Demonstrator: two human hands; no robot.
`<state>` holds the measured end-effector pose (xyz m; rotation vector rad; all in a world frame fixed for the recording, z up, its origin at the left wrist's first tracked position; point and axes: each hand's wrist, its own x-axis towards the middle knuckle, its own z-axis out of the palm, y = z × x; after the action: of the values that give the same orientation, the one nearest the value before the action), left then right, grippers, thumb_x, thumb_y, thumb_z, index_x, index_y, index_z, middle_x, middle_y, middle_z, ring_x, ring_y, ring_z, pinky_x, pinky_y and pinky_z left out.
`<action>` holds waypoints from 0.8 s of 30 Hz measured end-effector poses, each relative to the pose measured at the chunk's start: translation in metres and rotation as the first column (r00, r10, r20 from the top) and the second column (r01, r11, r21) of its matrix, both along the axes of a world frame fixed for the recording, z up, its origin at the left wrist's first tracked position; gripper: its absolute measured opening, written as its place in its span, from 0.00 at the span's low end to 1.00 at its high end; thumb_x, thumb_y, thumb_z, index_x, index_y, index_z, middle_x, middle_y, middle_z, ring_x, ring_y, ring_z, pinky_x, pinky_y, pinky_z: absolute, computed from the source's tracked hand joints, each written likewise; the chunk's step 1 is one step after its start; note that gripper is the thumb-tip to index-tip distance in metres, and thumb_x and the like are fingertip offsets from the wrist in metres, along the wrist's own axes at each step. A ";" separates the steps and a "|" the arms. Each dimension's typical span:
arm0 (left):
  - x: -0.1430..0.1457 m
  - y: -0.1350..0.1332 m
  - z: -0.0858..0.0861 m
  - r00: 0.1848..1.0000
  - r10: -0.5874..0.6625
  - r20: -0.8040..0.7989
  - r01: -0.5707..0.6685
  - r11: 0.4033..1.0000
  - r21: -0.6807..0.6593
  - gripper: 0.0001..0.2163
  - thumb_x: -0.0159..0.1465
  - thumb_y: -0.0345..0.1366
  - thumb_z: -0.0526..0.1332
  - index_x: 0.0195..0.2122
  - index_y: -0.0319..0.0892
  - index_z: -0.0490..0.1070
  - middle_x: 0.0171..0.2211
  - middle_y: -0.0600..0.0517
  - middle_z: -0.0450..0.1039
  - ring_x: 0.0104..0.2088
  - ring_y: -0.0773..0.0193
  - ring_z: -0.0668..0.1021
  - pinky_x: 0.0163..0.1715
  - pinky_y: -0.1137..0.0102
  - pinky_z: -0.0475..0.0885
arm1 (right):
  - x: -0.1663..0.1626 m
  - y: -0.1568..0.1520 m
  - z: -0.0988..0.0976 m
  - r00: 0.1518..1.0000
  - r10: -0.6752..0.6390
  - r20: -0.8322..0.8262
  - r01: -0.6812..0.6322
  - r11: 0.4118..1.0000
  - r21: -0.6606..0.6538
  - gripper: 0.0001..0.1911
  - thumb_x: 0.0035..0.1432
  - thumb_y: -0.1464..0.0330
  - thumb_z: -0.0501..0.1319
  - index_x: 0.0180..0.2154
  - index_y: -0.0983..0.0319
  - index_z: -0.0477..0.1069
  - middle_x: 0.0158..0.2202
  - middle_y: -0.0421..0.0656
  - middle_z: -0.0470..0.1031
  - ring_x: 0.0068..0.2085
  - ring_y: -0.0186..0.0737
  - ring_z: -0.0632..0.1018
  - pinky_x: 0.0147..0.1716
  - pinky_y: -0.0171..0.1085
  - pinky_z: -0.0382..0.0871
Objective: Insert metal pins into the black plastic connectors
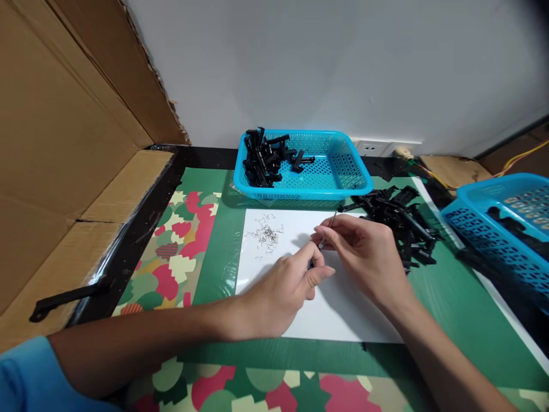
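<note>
Cardboard [64, 114] stands left of the hands. Under them lie a green mat [218, 246] and a white sheet [343, 323]. One basket [300, 193] sits beyond them, another basket [493, 252] to the right. Black parts [405, 220] heap beside the right hand [364, 243], which pinches a thin rod [333, 218]. The left hand [294, 277] curls round a dark piece [310, 264], mostly finger-hidden; tiny wires [269, 235] lie beyond it.
</note>
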<state>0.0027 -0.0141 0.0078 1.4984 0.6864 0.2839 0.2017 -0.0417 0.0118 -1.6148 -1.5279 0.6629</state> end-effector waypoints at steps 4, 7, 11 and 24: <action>0.000 -0.001 -0.001 1.000 -0.003 -0.004 0.003 1.000 0.016 0.17 0.78 0.55 0.53 0.42 0.47 0.62 0.25 0.59 0.58 0.26 0.65 0.66 0.25 0.72 0.57 | 0.000 -0.001 -0.002 0.999 -0.008 0.040 0.006 0.999 0.034 0.13 0.71 0.61 0.65 0.35 0.60 0.80 0.33 0.46 0.86 0.32 0.44 0.85 0.34 0.38 0.78; 0.001 -0.003 -0.002 1.000 -0.002 -0.007 0.002 1.000 0.003 0.16 0.79 0.54 0.52 0.41 0.47 0.59 0.26 0.59 0.56 0.25 0.66 0.63 0.25 0.71 0.56 | -0.002 -0.001 -0.001 0.995 -0.023 0.100 0.017 0.998 0.065 0.11 0.70 0.63 0.66 0.34 0.60 0.80 0.31 0.44 0.85 0.30 0.42 0.83 0.31 0.37 0.74; 0.001 -0.006 -0.004 1.000 -0.004 0.014 0.004 1.000 -0.009 0.17 0.80 0.53 0.52 0.40 0.47 0.56 0.28 0.59 0.57 0.26 0.67 0.61 0.26 0.71 0.56 | -0.002 0.000 0.002 0.992 -0.011 0.129 0.002 0.998 0.068 0.11 0.69 0.65 0.66 0.33 0.60 0.79 0.30 0.44 0.84 0.29 0.41 0.81 0.30 0.37 0.71; 0.000 -0.005 -0.010 0.999 -0.032 -0.014 0.032 0.999 0.039 0.16 0.81 0.52 0.48 0.40 0.48 0.57 0.26 0.60 0.57 0.24 0.67 0.59 0.24 0.70 0.54 | -0.003 0.003 -0.004 0.998 -0.028 0.052 0.025 0.997 0.068 0.11 0.67 0.66 0.68 0.31 0.61 0.79 0.28 0.42 0.84 0.27 0.40 0.81 0.28 0.36 0.69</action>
<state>0.0022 -0.0194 -0.0020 1.5486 0.6699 0.2650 0.1985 -0.0390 0.0082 -1.6102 -1.5479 0.5527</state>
